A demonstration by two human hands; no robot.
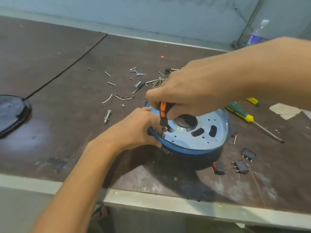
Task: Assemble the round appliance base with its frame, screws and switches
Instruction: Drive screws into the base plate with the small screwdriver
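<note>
**Frame screw being driven at the base's left rim**

The round base (190,145) sits upside-down on the workbench (67,115), near its front edge, and serves as my reference. My left hand (134,128) is clamped on the base's left rim, thumb and fingers wrapped over the blue band, steadying it. My right hand (183,91) is closed around the orange-and-black screwdriver (162,115), which stands nearly upright with its tip down at the left edge of the pale metal frame (202,135) seated inside the base. The screw itself is hidden under the tip and my fingers; I cannot tell how far it is seated.

Finding: the step in hand appears to be fastening the frame to the base. To do it well, I judge the shaft should stay square to the frame, with downward pressure maintained so the tip does not cam out, and the left hand should resist any turning of the base.

Behind the base, loose screws (138,72) lie scattered. To its right front, three black switches (240,166) wait, not yet fitted. A green-and-yellow screwdriver (240,113) lies to the base's right.
</note>
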